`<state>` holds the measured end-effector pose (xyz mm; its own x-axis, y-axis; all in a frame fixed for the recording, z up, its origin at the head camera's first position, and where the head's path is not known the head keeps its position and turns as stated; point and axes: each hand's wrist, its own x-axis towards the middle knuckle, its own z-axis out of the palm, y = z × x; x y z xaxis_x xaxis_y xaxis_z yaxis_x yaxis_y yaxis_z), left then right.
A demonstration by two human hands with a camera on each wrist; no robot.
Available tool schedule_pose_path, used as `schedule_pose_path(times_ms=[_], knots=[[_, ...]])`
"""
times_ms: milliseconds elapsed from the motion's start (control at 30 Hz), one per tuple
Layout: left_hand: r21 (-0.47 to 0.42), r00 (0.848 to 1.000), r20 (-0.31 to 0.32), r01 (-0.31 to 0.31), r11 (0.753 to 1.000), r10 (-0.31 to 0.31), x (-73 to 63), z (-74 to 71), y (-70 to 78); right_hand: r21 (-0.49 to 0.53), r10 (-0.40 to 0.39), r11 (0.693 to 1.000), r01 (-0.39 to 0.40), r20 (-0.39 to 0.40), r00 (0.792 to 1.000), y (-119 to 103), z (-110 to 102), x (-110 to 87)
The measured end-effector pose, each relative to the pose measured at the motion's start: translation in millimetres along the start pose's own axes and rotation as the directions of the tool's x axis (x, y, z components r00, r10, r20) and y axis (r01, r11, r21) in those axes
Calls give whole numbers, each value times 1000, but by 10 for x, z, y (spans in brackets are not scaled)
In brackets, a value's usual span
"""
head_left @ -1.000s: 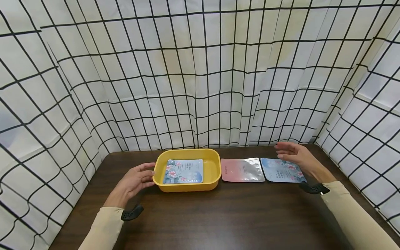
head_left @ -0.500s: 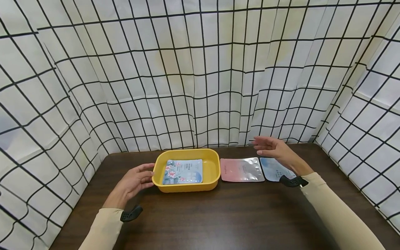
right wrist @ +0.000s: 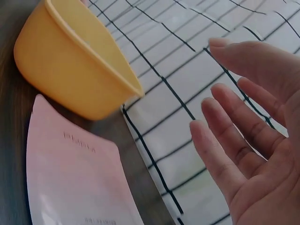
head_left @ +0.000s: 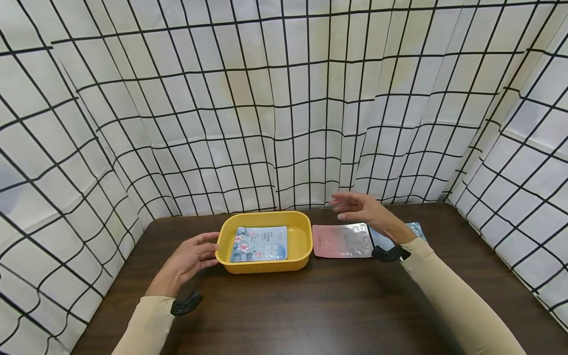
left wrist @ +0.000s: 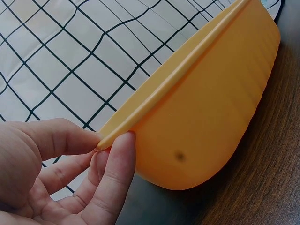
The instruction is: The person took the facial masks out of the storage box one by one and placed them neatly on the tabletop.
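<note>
A yellow tray (head_left: 263, 266) sits on the dark wooden table with a blue flowered sachet (head_left: 259, 244) lying flat inside it. My left hand (head_left: 208, 248) is at the tray's left end, where thumb and forefinger pinch the rim (left wrist: 140, 115). A pink sachet (head_left: 341, 240) lies just right of the tray. My right hand (head_left: 352, 207) hovers over its far edge with fingers straight, holding nothing. In the right wrist view the right hand's fingers (right wrist: 220, 150) are spread above the pink sachet (right wrist: 70, 178). A second blue sachet (head_left: 417, 229) lies further right, mostly hidden by my right forearm.
A white curtain with a black grid (head_left: 284, 123) encloses the table on the back, left and right. The dark wood table (head_left: 301, 310) stretches toward me in front of the tray and sachets.
My right hand has moved left, from above the right-hand blue sachet to above the pink sachet's far edge. The left hand and the tray have stayed put.
</note>
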<state>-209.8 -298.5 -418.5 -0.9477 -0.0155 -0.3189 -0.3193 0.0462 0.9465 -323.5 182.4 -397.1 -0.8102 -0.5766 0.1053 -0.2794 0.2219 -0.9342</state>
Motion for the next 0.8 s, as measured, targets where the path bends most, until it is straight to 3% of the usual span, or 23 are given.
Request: schedule_pose_path(times_ms=[367,800], knots=[[9,1000,-14,6,1000,-6,13,-11,-2,22,-14,1000,12,127,992,-174,318,233],[11,1000,-6,5,1000,-5,11,-16,7,30,-37,999,30,273,961,-255,615,482]])
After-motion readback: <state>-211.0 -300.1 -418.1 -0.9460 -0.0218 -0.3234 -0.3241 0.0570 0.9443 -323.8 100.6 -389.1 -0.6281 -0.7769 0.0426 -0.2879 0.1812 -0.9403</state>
